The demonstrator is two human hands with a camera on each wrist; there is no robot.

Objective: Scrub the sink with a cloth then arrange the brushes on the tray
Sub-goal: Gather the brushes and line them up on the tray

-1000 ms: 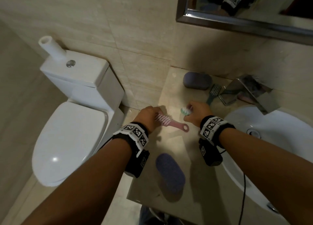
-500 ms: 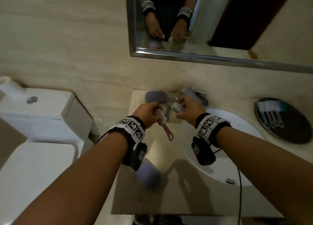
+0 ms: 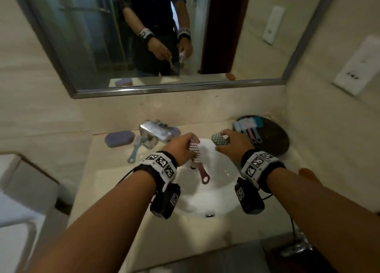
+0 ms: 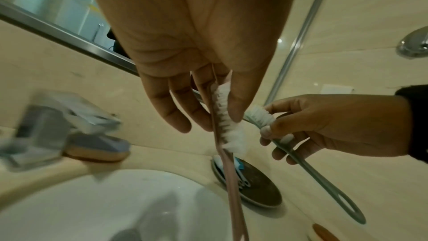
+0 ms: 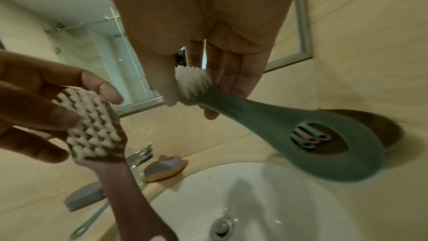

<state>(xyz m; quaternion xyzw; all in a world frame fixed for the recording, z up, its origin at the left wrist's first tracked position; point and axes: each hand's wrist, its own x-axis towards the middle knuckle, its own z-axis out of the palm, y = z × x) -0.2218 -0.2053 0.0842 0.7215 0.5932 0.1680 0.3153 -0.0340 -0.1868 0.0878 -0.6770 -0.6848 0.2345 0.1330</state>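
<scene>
Both forearms stretched out over the white ceramic sink point(image 3: 216, 192). Left hand point(image 3: 181, 149) w/ fingers pinching the head of a pink plastic brush point(image 3: 198, 161), handle hanging down over the basin. Right hand point(image 3: 232, 144) grips a grey-green plastic brush point(image 5: 277, 122) by its head, near the dark round tray point(image 3: 275, 137) on the counter point(image 3: 115, 169) w/ other brushes on it.

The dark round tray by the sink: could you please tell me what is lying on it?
On the tray lie several brushes, bristle heads toward the wall, handles toward the sink. The right hand covers its near-left edge.
</scene>
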